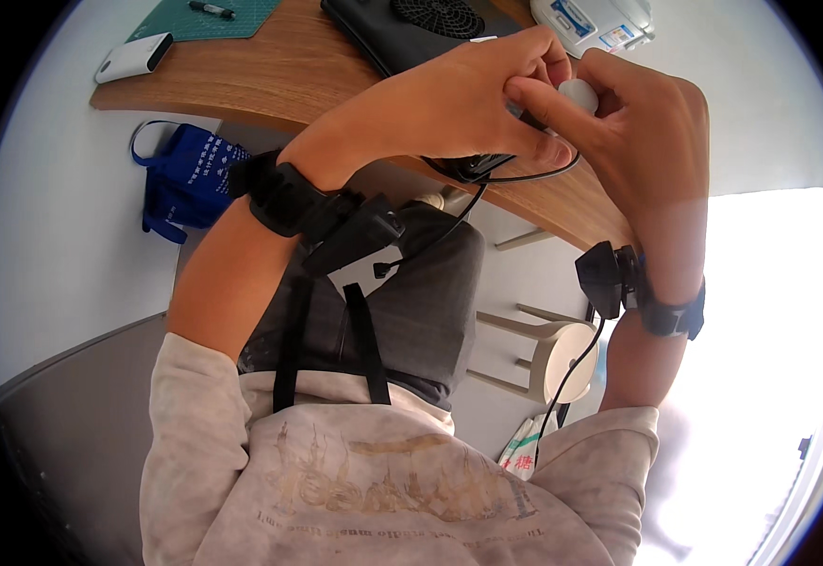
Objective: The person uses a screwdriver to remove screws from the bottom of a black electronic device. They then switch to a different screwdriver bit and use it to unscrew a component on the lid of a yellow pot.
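the small white object (579, 92) sits between both hands above the counter (317, 66) edge. right hand (638, 132) fingers are pinched closed on it; left hand (468, 104) is curled closed just left, touching the black cable (525, 176) below.

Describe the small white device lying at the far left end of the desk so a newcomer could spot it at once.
Start at the curved wooden desk and follow it to its left end. Beside the green cutting mat, near the desk's front edge, lies a white rounded rectangular device with one dark end. It is the only white thing on that end; the marker on the mat is thin and black.
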Action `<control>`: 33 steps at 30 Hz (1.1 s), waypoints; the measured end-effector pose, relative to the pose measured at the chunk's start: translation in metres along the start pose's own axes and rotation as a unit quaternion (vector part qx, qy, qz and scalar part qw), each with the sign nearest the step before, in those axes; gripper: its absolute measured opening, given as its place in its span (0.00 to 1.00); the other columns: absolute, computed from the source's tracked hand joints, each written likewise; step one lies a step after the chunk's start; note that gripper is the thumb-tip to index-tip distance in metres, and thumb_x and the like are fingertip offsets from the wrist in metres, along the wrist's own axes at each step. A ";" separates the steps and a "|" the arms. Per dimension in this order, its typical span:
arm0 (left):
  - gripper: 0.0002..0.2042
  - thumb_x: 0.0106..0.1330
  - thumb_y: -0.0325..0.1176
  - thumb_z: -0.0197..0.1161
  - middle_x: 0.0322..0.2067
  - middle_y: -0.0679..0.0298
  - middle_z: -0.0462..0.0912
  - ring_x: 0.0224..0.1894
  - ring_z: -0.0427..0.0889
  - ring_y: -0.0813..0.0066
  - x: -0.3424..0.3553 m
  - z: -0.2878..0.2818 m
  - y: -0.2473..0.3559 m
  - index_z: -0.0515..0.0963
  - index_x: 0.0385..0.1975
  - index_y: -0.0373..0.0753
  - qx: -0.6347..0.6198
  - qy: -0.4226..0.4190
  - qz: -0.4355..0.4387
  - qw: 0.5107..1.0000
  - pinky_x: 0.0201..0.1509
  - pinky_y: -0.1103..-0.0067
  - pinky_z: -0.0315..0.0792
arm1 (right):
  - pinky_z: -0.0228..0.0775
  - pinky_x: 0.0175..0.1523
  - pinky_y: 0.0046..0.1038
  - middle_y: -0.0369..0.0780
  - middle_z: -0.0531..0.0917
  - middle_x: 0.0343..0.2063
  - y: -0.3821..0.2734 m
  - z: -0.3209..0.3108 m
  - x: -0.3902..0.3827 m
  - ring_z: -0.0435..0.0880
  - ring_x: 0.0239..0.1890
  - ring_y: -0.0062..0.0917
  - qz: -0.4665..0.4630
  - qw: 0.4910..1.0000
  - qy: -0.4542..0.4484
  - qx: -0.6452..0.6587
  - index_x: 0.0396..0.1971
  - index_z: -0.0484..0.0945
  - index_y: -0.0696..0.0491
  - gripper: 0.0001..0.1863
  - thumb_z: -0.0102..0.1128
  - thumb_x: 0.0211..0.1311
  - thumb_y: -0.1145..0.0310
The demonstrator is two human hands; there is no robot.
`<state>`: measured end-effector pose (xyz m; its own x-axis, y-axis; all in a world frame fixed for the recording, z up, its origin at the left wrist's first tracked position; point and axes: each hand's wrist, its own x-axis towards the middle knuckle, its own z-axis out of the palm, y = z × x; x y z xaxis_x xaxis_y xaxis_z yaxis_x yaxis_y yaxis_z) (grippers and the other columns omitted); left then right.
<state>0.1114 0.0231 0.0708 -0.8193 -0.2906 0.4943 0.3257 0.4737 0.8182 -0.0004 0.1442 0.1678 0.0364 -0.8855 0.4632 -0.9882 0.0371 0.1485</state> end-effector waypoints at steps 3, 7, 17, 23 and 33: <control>0.26 0.58 0.46 0.76 0.37 0.61 0.82 0.39 0.81 0.72 0.006 0.004 -0.009 0.76 0.51 0.39 -0.003 0.040 0.021 0.999 0.44 0.77 0.74 | 0.58 0.22 0.27 0.37 0.70 0.09 0.007 0.001 0.005 0.66 0.12 0.25 0.021 0.999 -0.013 -0.049 0.15 0.79 0.55 0.30 0.71 0.52 0.39; 0.22 0.61 0.45 0.73 0.39 0.62 0.84 0.40 0.83 0.70 0.012 0.014 -0.019 0.79 0.50 0.39 -0.057 0.083 0.047 0.994 0.45 0.76 0.76 | 0.59 0.22 0.29 0.38 0.72 0.08 0.027 0.012 0.010 0.66 0.13 0.27 0.094 0.991 -0.026 -0.087 0.12 0.78 0.54 0.34 0.64 0.58 0.35; 0.14 0.73 0.27 0.55 0.38 0.64 0.84 0.41 0.84 0.76 0.021 0.001 -0.007 0.74 0.56 0.33 0.058 -0.005 -0.036 0.998 0.48 0.80 0.77 | 0.73 0.37 0.26 0.36 0.83 0.23 0.017 0.006 0.006 0.82 0.28 0.23 0.179 0.982 -0.064 0.021 0.39 0.86 0.50 0.24 0.59 0.66 0.43; 0.17 0.75 0.26 0.51 0.42 0.63 0.82 0.43 0.83 0.75 0.019 -0.002 -0.003 0.72 0.61 0.35 0.081 -0.037 -0.032 0.996 0.51 0.79 0.76 | 0.75 0.43 0.24 0.36 0.86 0.32 0.038 -0.001 -0.014 0.82 0.33 0.18 0.126 0.956 -0.041 0.262 0.50 0.82 0.52 0.16 0.68 0.63 0.67; 0.17 0.74 0.29 0.50 0.41 0.58 0.83 0.40 0.82 0.73 0.024 0.002 -0.016 0.68 0.61 0.37 -0.052 -0.049 -0.019 0.997 0.46 0.77 0.76 | 0.63 0.33 0.19 0.31 0.79 0.21 0.045 -0.008 -0.008 0.73 0.26 0.13 0.123 0.984 -0.082 0.097 0.36 0.83 0.55 0.18 0.74 0.57 0.55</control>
<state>0.0854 0.0106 0.0692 -0.8722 -0.2223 0.4358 0.3366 0.3736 0.8644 -0.0436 0.1567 0.1781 -0.2170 -0.9243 0.3139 -0.9743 0.1852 -0.1281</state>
